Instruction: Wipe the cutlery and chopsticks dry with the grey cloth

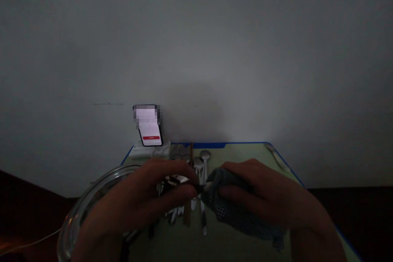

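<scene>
On the greenish table (242,153), left fingers (176,168) pinch a dark handle (200,188) while right fingers (238,168) clamp a rumpled checked cloth (241,217)

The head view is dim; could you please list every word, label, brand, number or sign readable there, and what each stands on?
No text can be read.
Red button on the smartphone: pale marks, too small to read.
Upper screen: pixelated, unreadable.
Checkered cloth: no lettering discernible.

Glass bowl (72,217), near left, partly covered by left hand (156,192) and cut off by lower frame edge. Held utensil (201,188) mostly hidden by that hand and cloth (235,211); type not made out. Phone screen (149,127), far left, partly obscured by pixelation.
</scene>
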The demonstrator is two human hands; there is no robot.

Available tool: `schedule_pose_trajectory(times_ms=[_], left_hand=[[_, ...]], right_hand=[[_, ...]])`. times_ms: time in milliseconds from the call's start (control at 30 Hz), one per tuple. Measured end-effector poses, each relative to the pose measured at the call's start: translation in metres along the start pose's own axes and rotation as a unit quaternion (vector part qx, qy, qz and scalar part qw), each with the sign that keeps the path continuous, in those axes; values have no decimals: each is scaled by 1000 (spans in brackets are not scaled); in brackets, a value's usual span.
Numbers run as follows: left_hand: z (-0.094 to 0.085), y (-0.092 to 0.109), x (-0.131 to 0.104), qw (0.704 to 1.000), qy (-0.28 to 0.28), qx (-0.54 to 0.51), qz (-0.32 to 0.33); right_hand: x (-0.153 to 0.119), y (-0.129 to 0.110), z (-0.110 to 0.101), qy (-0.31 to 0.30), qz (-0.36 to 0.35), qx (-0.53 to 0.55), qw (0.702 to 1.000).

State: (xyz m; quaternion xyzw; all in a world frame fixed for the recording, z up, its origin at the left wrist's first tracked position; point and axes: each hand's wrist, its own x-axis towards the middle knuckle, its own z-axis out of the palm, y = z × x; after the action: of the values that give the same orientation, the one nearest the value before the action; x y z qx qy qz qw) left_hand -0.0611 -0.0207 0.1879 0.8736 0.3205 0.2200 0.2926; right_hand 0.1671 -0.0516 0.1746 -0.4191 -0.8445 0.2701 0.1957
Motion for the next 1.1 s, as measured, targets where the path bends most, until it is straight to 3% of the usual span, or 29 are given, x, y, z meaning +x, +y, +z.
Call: schedule_pose_trajectory(times_ms=[100,300,433,500,700,833,1000,1100], left_hand=[[-1,-4,-4,998,44,40,10],[3,-9,-15,995,33,98,17],[5,-9,-16,985,57,159,-14],[7,-6,-13,984,42,174,-19],[18,7,-2,986,-55,145,-55],[23,8,3,988,-43,132,-64],[19,2,6,993,-5,112,-20],[14,-4,3,993,-3,111,-35]], right_hand=[[-1,3,-2,-1,2,34,999],[-3,10,-6,-2,-12,86,996],[-2,6,-4,-31,-5,64,997],[0,1,1,-27,2,24,999],[8,-13,18,7,37,-60,998],[6,-17,19,28,69,-93,993],[6,-16,17,24,55,-44,997],[4,-12,14,10,61,-28,998]])
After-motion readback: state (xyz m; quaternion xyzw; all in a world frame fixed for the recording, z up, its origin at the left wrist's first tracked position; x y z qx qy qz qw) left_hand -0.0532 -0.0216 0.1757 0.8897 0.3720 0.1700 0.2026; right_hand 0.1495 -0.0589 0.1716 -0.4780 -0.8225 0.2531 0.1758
